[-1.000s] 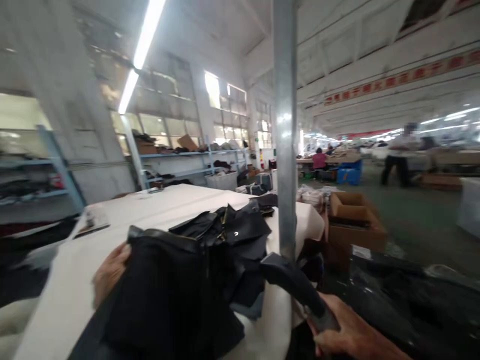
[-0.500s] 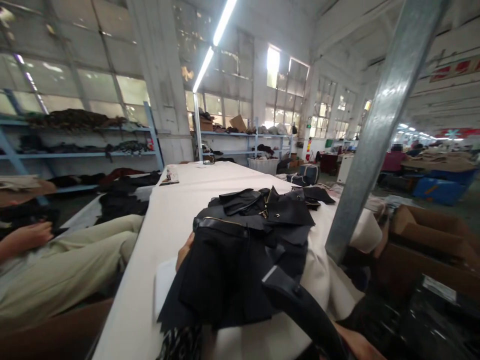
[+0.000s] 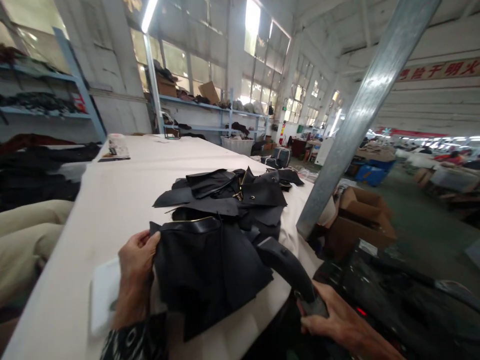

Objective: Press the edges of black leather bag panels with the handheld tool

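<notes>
The right hand is gripping a black strap at the worktop's near edge. The left hand is pinching the black bag piece. Beyond it, black leather pieces are lying piled.

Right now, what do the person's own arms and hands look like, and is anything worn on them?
Both hands are bare: no gloves, and no rings or watch that I can make out. The left hand comes out of a dark sleeve with a pale, blotchy pattern, cuff near the wrist. The right hand and the forearm behind it show no sleeve up to the picture's lower edge.
</notes>
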Demonstrator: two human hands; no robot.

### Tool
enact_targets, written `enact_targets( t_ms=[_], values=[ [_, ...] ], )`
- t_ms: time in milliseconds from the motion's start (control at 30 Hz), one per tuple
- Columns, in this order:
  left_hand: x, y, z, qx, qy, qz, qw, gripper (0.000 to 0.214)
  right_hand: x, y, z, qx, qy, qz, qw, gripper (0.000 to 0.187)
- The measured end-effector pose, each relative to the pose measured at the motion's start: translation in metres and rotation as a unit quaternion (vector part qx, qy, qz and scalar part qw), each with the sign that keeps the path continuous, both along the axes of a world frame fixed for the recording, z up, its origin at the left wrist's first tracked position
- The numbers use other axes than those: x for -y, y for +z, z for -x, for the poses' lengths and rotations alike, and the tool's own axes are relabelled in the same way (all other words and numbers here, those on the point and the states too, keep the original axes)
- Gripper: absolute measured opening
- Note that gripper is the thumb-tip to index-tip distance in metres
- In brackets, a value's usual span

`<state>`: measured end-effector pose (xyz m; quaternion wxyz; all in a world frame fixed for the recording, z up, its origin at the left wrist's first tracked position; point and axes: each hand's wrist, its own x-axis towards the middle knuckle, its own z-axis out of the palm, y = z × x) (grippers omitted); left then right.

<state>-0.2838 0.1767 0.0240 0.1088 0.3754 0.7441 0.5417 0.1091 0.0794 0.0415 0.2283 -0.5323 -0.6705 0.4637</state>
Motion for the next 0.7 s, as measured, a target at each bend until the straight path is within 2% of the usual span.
enact_targets(
  t_ms=[100, 200, 300, 367, 433, 533, 600, 700],
  values=[
    [0.013, 0.014, -0.015, -0.116, 0.031, 0.063, 0.991, 0.047, 0.000, -0.005, -0.007, -0.007, -0.007, 0.012, 1.000, 0.014],
    [0.042, 0.030, -0.038, -0.301, 0.049, 0.035, 0.952, 0.039, 0.002, -0.004, -0.010, 0.002, -0.001, 0.023, 1.000, 0.015],
    [0.068, 0.035, -0.066, -0.356, -0.033, -0.027, 0.933, 0.042, 0.006, -0.002, -0.012, 0.016, -0.004, 0.046, 0.999, 0.017],
    [0.074, 0.030, -0.084, -0.360, -0.097, -0.024, 0.927, 0.045, 0.009, -0.002, -0.014, 0.027, -0.011, 0.055, 0.998, 0.017],
    [0.072, 0.018, -0.102, -0.351, -0.161, 0.032, 0.922, 0.041, 0.011, -0.003, -0.016, 0.040, -0.013, 0.057, 0.997, 0.019],
    [0.055, -0.003, -0.126, -0.325, -0.237, 0.154, 0.903, 0.035, 0.014, -0.007, -0.020, 0.051, -0.017, 0.063, 0.997, 0.022],
    [0.038, -0.015, -0.139, -0.307, -0.234, 0.201, 0.900, 0.037, 0.015, -0.010, -0.022, 0.050, -0.026, 0.071, 0.996, 0.025],
    [0.011, -0.028, -0.148, -0.222, -0.166, 0.176, 0.945, 0.041, 0.014, -0.017, -0.024, 0.065, -0.041, 0.077, 0.994, 0.031]
  ],
)
